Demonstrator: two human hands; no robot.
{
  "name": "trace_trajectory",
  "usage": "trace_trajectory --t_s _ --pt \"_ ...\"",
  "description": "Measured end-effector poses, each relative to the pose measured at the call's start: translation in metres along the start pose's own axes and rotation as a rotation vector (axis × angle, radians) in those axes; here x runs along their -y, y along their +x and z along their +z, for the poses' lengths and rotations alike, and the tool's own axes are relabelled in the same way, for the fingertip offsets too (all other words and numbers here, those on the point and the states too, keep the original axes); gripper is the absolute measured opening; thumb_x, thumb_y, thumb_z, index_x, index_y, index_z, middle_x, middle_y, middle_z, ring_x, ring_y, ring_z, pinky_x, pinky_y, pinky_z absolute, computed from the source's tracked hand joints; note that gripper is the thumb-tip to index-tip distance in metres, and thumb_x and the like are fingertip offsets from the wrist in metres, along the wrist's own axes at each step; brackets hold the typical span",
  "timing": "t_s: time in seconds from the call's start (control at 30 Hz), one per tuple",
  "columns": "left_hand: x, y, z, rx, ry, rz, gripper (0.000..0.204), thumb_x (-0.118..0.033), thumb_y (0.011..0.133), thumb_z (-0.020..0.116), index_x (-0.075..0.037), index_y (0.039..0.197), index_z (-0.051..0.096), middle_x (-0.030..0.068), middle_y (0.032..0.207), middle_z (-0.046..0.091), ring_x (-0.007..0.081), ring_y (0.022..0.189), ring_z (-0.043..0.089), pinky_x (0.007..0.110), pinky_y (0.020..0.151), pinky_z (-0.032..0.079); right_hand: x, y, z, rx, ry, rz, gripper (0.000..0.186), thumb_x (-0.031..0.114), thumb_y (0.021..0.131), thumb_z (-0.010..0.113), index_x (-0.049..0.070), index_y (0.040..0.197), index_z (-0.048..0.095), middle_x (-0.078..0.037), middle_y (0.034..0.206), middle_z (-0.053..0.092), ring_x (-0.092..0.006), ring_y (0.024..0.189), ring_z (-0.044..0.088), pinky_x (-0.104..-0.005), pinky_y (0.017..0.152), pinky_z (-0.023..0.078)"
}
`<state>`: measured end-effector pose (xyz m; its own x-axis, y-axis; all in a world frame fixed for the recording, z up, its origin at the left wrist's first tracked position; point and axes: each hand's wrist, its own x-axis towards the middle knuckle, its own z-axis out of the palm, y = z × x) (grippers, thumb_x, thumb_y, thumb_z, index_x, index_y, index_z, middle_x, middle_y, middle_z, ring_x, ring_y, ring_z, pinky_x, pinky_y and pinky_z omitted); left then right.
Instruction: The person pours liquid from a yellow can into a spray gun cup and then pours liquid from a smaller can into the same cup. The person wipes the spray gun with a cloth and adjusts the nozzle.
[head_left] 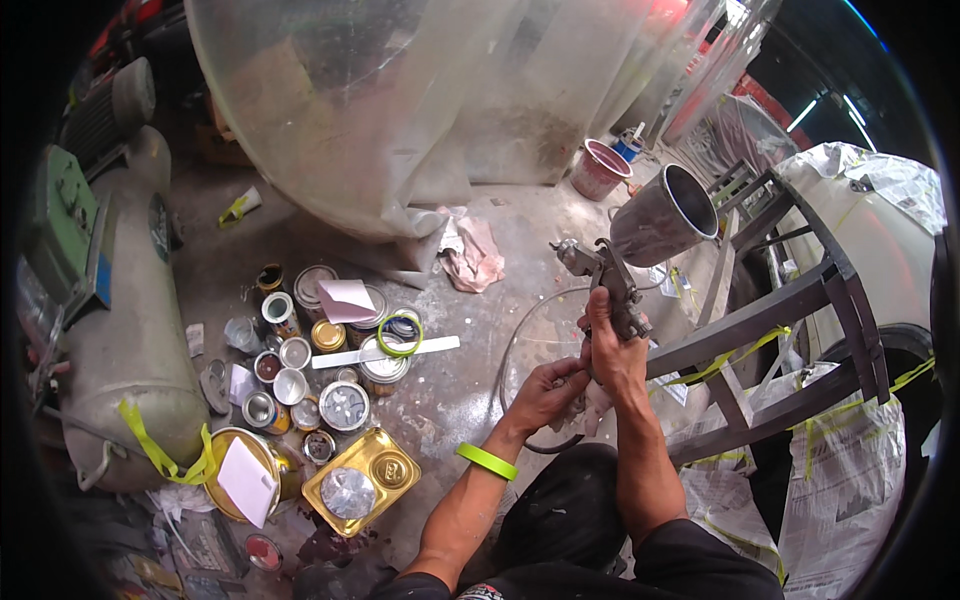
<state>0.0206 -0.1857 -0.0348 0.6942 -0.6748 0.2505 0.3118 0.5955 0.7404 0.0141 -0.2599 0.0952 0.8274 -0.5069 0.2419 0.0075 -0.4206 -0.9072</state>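
Observation:
My right hand (pixel 617 358) is wrapped around the handle of a metal spray gun (pixel 622 292). A large grey paint cup (pixel 652 228) sits on the gun, its open mouth tipped toward the right. Just below the handle, the fingers of my left hand (pixel 546 394) are pinched together. What they grip is mostly hidden; a pale, crumpled bit shows beside them. An air hose (pixel 503 372) curves over the floor behind my left hand and passes beneath it. A bright green band (pixel 487 461) circles my left wrist.
Paint cans (pixel 344 407) crowd the floor at left, with a white stick (pixel 385 352) and a green tape roll (pixel 401 336) on top. A gold square tin (pixel 362 482) stands nearer. An air compressor (pixel 135 340) borders the left; a dark frame (pixel 760 320) stands right. Plastic sheeting (pixel 430 90) hangs ahead.

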Motion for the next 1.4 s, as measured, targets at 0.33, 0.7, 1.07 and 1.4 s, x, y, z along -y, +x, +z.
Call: trace_trajectory --t_s 0.33,0.7,1.07,1.4 --pt "0.003 0.0 0.001 0.008 -0.014 -0.01 0.029 -0.026 0.1 0.06 -0.005 0.12 0.062 -0.0057 0.074 0.059 0.0019 0.061 0.052 0.018 0.054 0.042 -0.011 0.004 -0.002 0.024 -0.037 -0.084 0.048 0.049 0.094 0.062 0.002 0.082 0.06 -0.004 0.065 0.059 -0.0087 0.047 0.051 -0.0257 0.041 0.038" --pt "0.003 0.001 0.003 0.012 0.006 -0.021 0.034 -0.026 0.101 0.059 -0.005 0.128 0.06 -0.0057 0.075 0.059 0.0017 0.062 0.053 0.018 0.054 0.042 0.0 0.0 -0.004 0.034 -0.001 -0.024 0.043 0.041 0.094 0.066 0.001 0.079 0.062 0.0 0.064 0.057 -0.0069 0.055 0.05 -0.0261 0.049 0.039" --pt "0.008 0.0 0.001 0.015 0.052 0.001 0.033 -0.027 0.102 0.056 -0.005 0.124 0.063 -0.0061 0.075 0.059 0.0015 0.063 0.051 0.019 0.055 0.041 0.002 -0.001 -0.003 0.027 0.012 -0.052 0.042 0.041 0.095 0.065 0.001 0.08 0.061 0.001 0.064 0.057 -0.0063 0.055 0.048 -0.0259 0.048 0.038" --pt "0.0 -0.001 0.004 0.001 0.021 -0.04 0.028 -0.027 0.102 0.057 -0.004 0.115 0.067 -0.0056 0.075 0.06 0.0016 0.062 0.052 0.019 0.053 0.041 -0.005 -0.001 -0.007 0.064 -0.092 -0.089 0.045 0.048 0.098 0.056 0.004 0.091 0.064 -0.002 0.071 0.064 -0.0068 0.046 0.049 -0.0237 0.04 0.039"
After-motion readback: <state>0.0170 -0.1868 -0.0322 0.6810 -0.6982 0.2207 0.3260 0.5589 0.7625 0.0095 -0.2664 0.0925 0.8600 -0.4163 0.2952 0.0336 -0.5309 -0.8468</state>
